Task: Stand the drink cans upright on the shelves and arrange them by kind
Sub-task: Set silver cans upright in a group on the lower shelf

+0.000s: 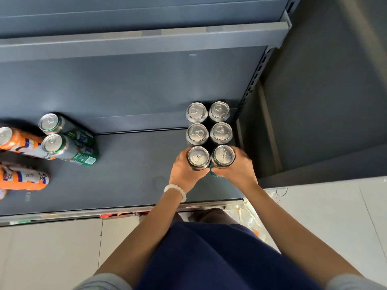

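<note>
Several cans stand upright in two columns at the right end of the grey shelf (134, 164). My left hand (184, 174) grips the front-left can (198, 157) of this block. My right hand (238, 168) grips the front-right can (223, 155), which shows green at its base. Behind them stand the middle pair (209, 133) and the back pair (207, 111). At the left, two green cans (69, 141) stand side by side. Beside them is an orange can (18, 142), and a second orange can (23, 177) lies on its side.
A higher shelf (146, 41) overhangs the back. The slotted upright post (254, 78) and a grey side panel (314, 91) close off the right. Pale floor tiles (52, 258) lie below the shelf's front edge, with crumpled plastic wrap (249, 214) by my right arm.
</note>
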